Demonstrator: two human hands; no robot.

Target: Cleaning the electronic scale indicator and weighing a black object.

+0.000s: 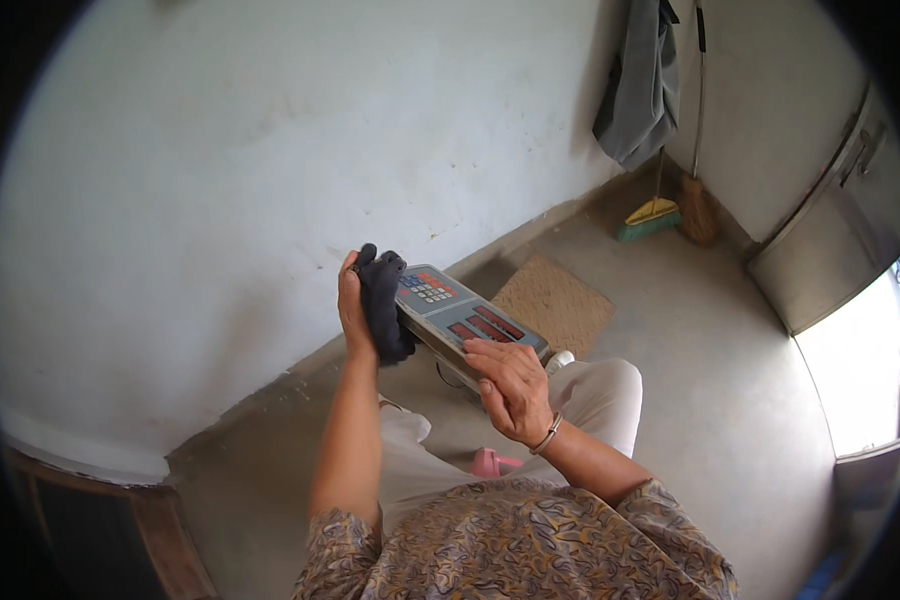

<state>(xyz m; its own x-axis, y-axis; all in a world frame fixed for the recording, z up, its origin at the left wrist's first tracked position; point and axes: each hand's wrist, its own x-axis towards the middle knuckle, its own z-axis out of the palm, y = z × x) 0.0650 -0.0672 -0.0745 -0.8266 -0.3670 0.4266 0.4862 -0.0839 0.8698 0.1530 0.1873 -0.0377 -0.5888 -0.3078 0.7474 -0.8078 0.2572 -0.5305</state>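
A bundled dark cloth (385, 304) is in my left hand (355, 307), pressed against the left end of a digital scale's display head (465, 307). The display head has a grey keypad panel at its left and dark red display windows at its right. My right hand (511, 386), with a bracelet at the wrist, rests its fingers on the near edge of the display head beside the windows. Whether those fingers grip the edge is hard to tell. A thin dark cable hangs below the display head.
Behind the display head a brown textured plate (555, 304) lies low near the floor. A pink object (487, 463) is between my legs. A green-bristled broom (649, 219) and a straw broom (696, 214) stand in the corner, beside a hanging grey garment (640, 90). A metal door (817, 240) is at the right.
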